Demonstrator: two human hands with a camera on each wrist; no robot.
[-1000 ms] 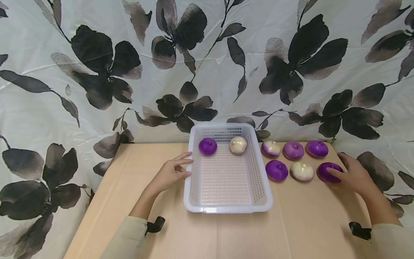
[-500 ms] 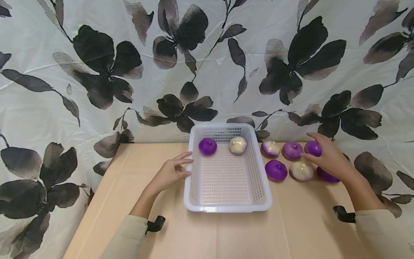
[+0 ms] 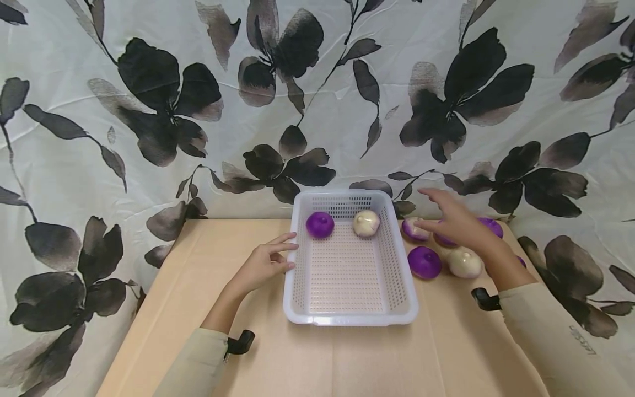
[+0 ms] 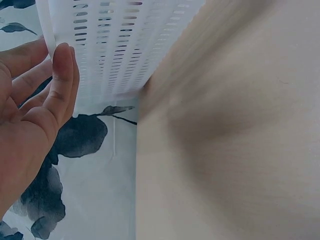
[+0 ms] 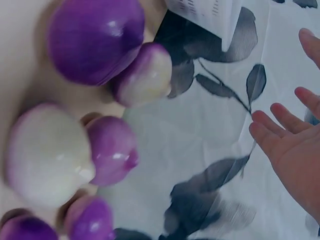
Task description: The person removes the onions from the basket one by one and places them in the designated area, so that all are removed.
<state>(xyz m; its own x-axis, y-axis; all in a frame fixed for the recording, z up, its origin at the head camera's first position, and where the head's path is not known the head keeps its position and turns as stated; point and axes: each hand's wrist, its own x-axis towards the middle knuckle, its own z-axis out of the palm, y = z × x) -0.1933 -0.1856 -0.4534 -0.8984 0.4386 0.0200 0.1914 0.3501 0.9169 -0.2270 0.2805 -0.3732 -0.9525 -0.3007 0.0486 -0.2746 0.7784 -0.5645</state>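
A white perforated plastic basket [image 3: 349, 320] stands on the table. Inside, near its far end, lie a purple onion [image 3: 319, 225] and a whitish onion [image 3: 366, 223], apart from each other. My left hand [image 3: 260, 266] touches the basket's left rim with loosely extended fingers; the left wrist view has its fingertips by the rim. Above the onions right of the basket hovers my right hand [image 3: 453, 223], fingers spread, holding nothing. Under and around it are a purple-and-white onion [image 3: 414, 229], a deep purple onion [image 3: 424, 262] and a pale onion [image 3: 464, 262]. Other purple onions are partly hidden by my hand and arm.
The wooden table [image 3: 327, 364] extends in front of the basket and to both sides. A floral cloth [image 3: 347, 110] hangs behind its far edge. The right wrist view shows several onions [image 5: 97, 40] close together, with a basket corner [image 5: 207, 17] at the top.
My right hand has moved left from the far-right purple onion, across the back row, to above the onions nearest the basket. My left hand stays at the rim.
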